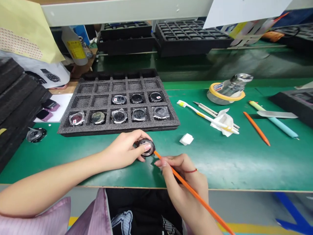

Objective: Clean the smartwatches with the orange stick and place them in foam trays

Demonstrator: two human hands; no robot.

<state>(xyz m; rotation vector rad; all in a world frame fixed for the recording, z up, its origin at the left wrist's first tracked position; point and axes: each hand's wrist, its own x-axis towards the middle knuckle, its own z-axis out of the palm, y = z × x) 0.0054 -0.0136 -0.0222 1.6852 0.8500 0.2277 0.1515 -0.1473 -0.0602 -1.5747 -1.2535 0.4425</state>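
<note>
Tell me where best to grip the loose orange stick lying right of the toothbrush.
Probably mid-shaft, pinched from above across its width. The orange stick lies flat on the green mat, thin and slanted, its point toward the near edge. Both long sides are clear of the neighbouring teal pen.

Pink sleeves (36, 218), a red string on the right hand (186, 186).

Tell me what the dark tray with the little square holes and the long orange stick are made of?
The tray looks like dark grey foam: its surface is matte, grainy and spongy-looking, with soft-edged pockets. The orange stick, held in the right hand and touching the watch case in the left hand, looks like smooth plastic, though painted wood is possible; it is thin, evenly coloured and slightly glossy.
</note>
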